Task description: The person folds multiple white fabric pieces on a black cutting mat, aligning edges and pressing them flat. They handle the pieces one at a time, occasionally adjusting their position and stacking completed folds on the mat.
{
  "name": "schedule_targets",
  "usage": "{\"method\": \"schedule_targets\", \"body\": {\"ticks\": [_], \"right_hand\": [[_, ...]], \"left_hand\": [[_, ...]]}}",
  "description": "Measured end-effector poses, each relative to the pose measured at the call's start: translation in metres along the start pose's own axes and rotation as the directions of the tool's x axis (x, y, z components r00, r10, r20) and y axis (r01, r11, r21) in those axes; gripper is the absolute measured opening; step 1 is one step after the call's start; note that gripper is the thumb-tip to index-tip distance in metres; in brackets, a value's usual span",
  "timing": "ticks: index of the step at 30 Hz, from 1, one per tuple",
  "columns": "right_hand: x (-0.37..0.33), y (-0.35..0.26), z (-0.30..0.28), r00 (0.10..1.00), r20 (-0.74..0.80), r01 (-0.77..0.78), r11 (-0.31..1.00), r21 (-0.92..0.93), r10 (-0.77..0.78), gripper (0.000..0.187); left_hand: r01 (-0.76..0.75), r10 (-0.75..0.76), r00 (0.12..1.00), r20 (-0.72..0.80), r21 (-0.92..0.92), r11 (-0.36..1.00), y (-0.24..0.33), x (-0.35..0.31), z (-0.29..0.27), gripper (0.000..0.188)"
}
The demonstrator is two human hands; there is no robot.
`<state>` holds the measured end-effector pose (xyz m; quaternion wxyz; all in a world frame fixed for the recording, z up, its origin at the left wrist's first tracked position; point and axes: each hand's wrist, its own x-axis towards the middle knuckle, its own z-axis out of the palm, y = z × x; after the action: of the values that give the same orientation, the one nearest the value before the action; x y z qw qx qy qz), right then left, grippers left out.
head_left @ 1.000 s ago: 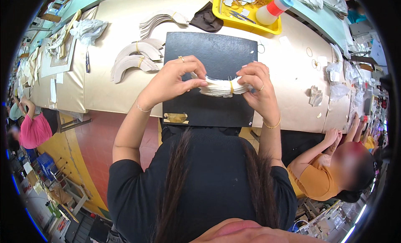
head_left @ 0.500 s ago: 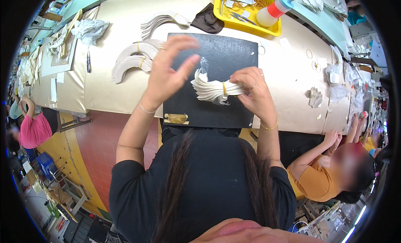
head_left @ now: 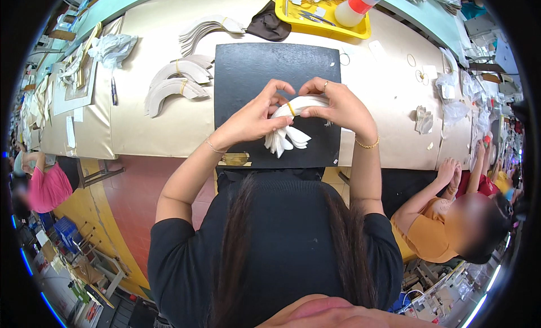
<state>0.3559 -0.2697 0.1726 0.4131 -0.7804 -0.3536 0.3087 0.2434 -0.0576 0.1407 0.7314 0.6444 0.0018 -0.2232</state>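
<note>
We're pinching the white bundle [head_left: 311, 104] over the black board [head_left: 253, 66], left hand [head_left: 256, 115] and right hand [head_left: 345, 107] flanking the yellow band [head_left: 291, 109], probably steadying it while loose ends splay below.

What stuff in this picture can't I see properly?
All in the head view:
- Right end of the white bundle: hidden by the right hand.
- Far side of the yellow tray: cut off by the top edge.
- Tip of the bottle: same edge.
- Lower-left clutter: too small.
</note>
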Motion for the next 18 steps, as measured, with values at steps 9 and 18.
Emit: {"method": "schedule_targets", "body": {"ticks": [9, 18], "right_hand": [[-0.007, -0.021, 0.017, 0.724, -0.569, 0.052, 0.854, -0.517, -0.389, 0.019], [-0.013, -0.018, 0.051, 0.896, -0.444, 0.031, 1.000, -0.002, -0.029, 0.028]], "left_hand": [[-0.056, 0.059, 0.976, -0.211, 0.020, 0.998, -0.005, 0.003, -0.003, 0.026], [-0.201, 0.152, 0.943, -0.297, -0.141, 0.969, 0.001, 0.008, -0.006, 0.030]]}}
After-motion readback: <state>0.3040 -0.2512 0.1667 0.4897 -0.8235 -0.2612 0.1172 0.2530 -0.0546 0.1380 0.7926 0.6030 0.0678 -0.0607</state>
